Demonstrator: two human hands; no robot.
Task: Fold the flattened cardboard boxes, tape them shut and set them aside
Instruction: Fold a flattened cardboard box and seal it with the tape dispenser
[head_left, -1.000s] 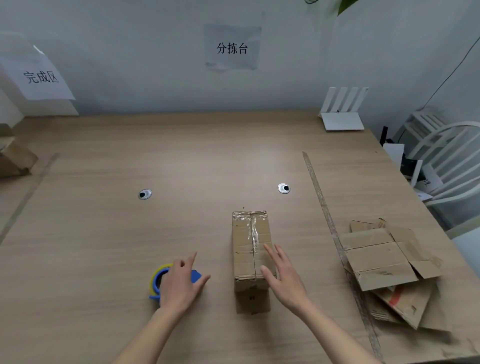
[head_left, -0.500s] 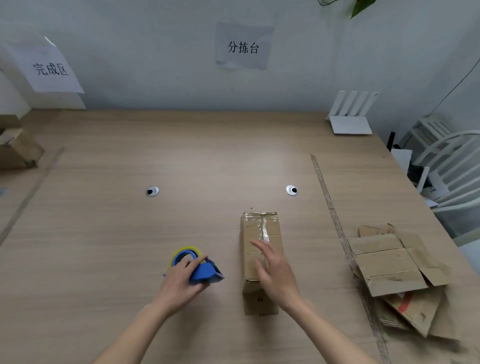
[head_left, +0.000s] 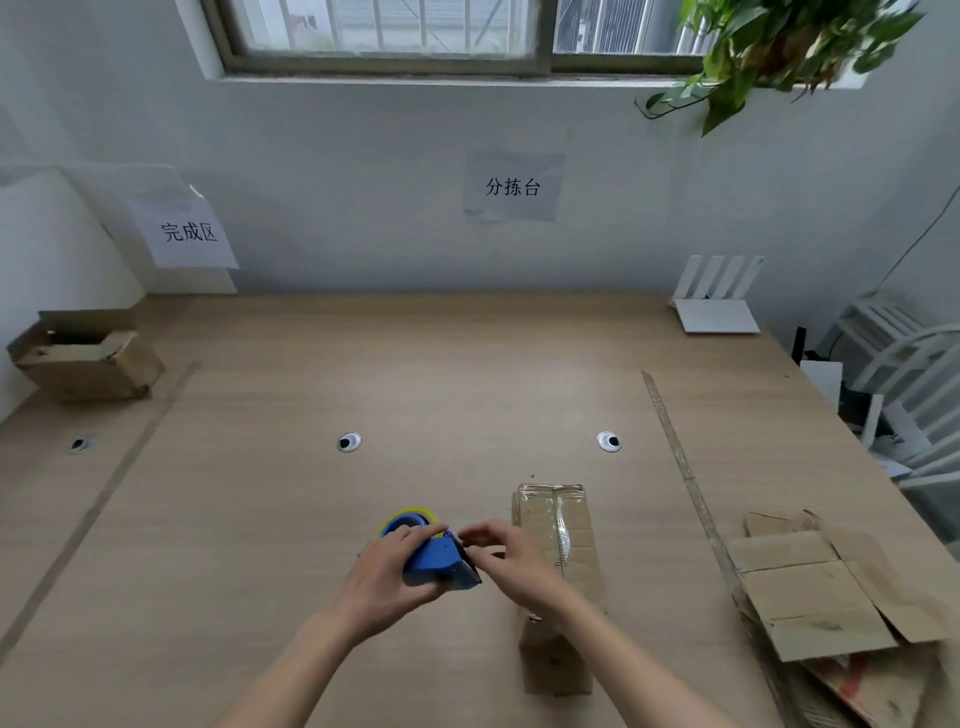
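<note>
both hands (head_left: 387, 577) raised, fingers (head_left: 480, 532) curled

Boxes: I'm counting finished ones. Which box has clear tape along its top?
The folded box beside the right hand; the far-left box gapes open.

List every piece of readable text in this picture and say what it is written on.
"分拣台": white paper sheet stuck on the back wall, above the table's middle.
"完成区": white paper sheet on the wall at the left.
Red marking on the flattened brown cardboard pile at the right: too blurred to read.
</note>
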